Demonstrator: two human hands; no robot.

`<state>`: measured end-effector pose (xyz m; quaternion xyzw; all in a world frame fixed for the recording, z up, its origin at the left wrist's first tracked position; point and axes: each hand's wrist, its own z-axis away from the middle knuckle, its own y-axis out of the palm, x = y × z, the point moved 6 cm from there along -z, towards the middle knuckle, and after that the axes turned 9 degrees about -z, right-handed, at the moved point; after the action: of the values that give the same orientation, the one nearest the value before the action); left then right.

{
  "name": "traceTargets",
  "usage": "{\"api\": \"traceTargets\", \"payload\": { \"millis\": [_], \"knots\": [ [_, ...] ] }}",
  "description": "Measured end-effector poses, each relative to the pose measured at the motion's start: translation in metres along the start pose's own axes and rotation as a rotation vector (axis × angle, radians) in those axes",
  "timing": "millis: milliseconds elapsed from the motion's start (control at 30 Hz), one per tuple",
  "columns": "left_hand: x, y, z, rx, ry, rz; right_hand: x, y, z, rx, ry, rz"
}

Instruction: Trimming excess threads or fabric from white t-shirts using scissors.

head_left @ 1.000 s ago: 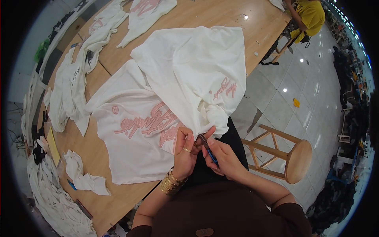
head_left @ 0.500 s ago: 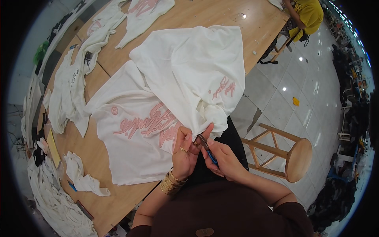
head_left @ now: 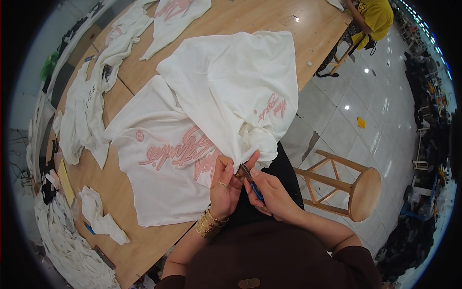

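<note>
A white shirt with pink script print lies folded over itself on a wooden table. My left hand, with a ring and gold bangles on the wrist, pinches the shirt's hem at the table's near edge. My right hand holds small blue-handled snips, whose tip touches the fabric right by my left fingers.
More white garments lie along the table's left side and far end, with a crumpled white cloth near the front. A wooden stool stands on the tiled floor to my right. A person in yellow sits at the far corner.
Both hands stay at the hem with the snips. The folded shirt has shifted slightly under my fingers.
</note>
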<state>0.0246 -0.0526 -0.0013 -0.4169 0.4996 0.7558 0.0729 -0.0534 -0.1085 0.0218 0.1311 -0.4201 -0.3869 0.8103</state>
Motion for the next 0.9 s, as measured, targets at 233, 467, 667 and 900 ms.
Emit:
{"api": "traceTargets", "payload": {
  "millis": [233,467,667,900],
  "knots": [
    [-0.0039,-0.0005,-0.0009,-0.014,-0.005,0.001,0.0003,0.0027,-0.0027,0.0,-0.024,0.018],
    [0.0004,-0.0054,0.0006,-0.01,-0.014,-0.006,0.0021,0.0028,-0.0043,-0.028,-0.009,-0.101],
    [-0.0023,-0.004,-0.0002,0.0,-0.035,0.069,-0.0027,0.002,0.0013,0.0,0.012,-0.041],
    [-0.002,-0.0037,-0.0007,-0.015,-0.031,0.081,-0.0061,0.0033,0.0008,0.016,0.035,-0.033]
  ]
}}
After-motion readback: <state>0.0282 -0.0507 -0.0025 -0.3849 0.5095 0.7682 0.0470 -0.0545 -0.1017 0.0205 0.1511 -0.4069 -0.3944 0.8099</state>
